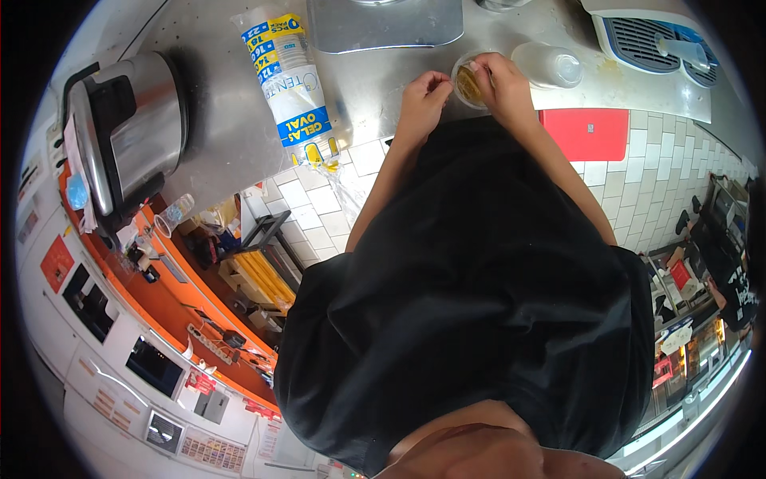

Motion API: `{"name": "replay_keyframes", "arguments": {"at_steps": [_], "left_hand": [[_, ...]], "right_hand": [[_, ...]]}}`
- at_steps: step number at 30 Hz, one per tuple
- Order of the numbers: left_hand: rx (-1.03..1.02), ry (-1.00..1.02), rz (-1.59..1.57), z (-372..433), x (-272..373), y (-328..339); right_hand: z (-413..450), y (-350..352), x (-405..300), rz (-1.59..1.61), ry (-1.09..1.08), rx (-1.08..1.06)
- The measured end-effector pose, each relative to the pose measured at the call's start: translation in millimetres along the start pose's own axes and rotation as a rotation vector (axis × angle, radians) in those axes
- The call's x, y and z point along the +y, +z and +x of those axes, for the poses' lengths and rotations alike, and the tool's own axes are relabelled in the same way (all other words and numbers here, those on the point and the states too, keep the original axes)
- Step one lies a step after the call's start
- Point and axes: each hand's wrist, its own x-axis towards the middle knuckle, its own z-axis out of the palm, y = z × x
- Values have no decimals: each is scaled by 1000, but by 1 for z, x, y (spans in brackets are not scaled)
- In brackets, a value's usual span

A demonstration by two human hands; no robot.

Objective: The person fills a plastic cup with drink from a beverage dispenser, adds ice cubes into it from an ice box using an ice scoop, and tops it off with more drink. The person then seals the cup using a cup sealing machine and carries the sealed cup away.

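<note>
A round clear plastic cup (468, 99) with yellow-brown contents stands near the counter's front edge. My right hand (506, 90) is bent over its right side, thumb and fingers gripping at the rim. On the other side, my left hand (423, 103) has its fingers curled and fingertips pinched together close to the rim. Whether something thin is between those fingertips cannot be made out. Just right of my right hand, a translucent plastic cup or stack of cups (547, 64) lies on its side. Part of the cup's rim is hidden by my right fingers.
On the steel counter (365, 90) lies a printed plastic sleeve of cups (293, 90), left of a metal tray-like plate (386, 27). A large steel appliance (140, 129) stands far left. A drip tray (640, 45) sits at upper right. Below the counter edge is a red panel (586, 135).
</note>
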Motion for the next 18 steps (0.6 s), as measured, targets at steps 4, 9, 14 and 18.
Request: {"name": "replay_keyframes", "arguments": {"at_steps": [4,9,14,18], "left_hand": [[-108,-112,93,-3,8,-11],[-61,72,47,16,8,-19],[-187,50,127,24,16,-14],[-155,118,157,25,13,-13]], "right_hand": [[12,-15,-8,-142,-199,-98],[9,-16,-15,-342,-224,-129],[5,0,-2,-345,-236,-61],[4,4,1,-321,-247,-58]]}}
